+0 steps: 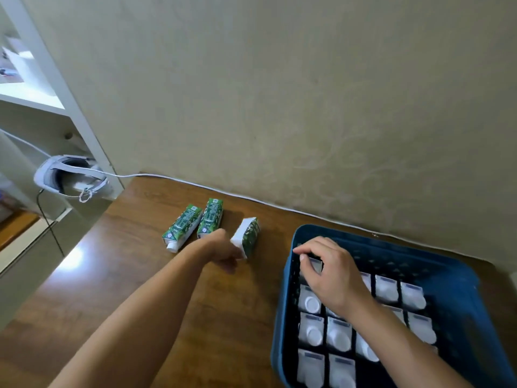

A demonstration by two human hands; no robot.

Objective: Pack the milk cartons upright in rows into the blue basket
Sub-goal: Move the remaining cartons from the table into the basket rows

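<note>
The blue basket (419, 249) stands at the right of the wooden table and holds several upright milk cartons (386, 288) with white caps, set in rows. My right hand (330, 271) is inside the basket's far left corner, fingers closed on the top of a carton (316, 264) there. My left hand (223, 252) reaches across the table and grips a green and white carton (249, 238) by its near end, tilted above the wood. Two more green cartons (183, 226) (210, 217) lie flat side by side just left of it.
A white cable (223, 191) runs along the table's back edge against the beige wall. A white headset (70, 177) rests on a shelf unit (56, 79) at the left. The table's left edge drops to the floor.
</note>
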